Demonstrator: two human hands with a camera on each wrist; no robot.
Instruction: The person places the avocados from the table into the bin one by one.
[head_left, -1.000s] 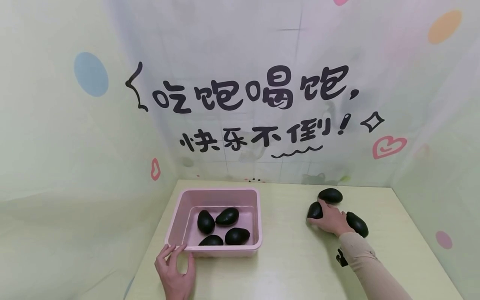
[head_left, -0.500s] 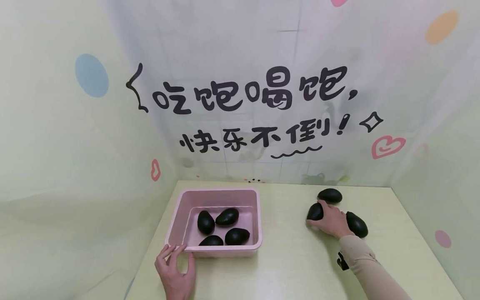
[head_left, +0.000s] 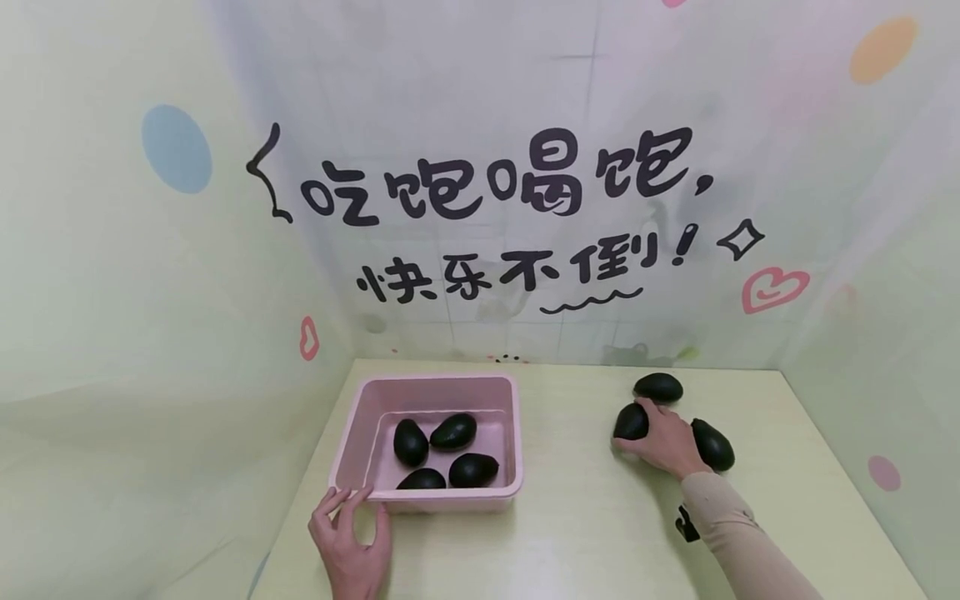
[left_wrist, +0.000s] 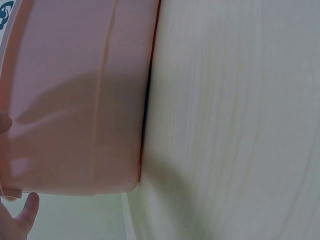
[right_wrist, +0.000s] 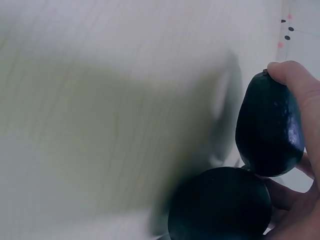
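On my head view I can read two lines of black Chinese lettering on the printed backdrop [head_left: 450,83] behind and above the pink plastic bin [head_left: 442,505]: the upper line [head_left: 501,182] says "吃饱喝饱," and the lower line [head_left: 529,268] says "快乐不倒!". My left wrist view catches just a cut-off dark mark [left_wrist: 4,14] on white past the bin's rim, too partial for me to read.
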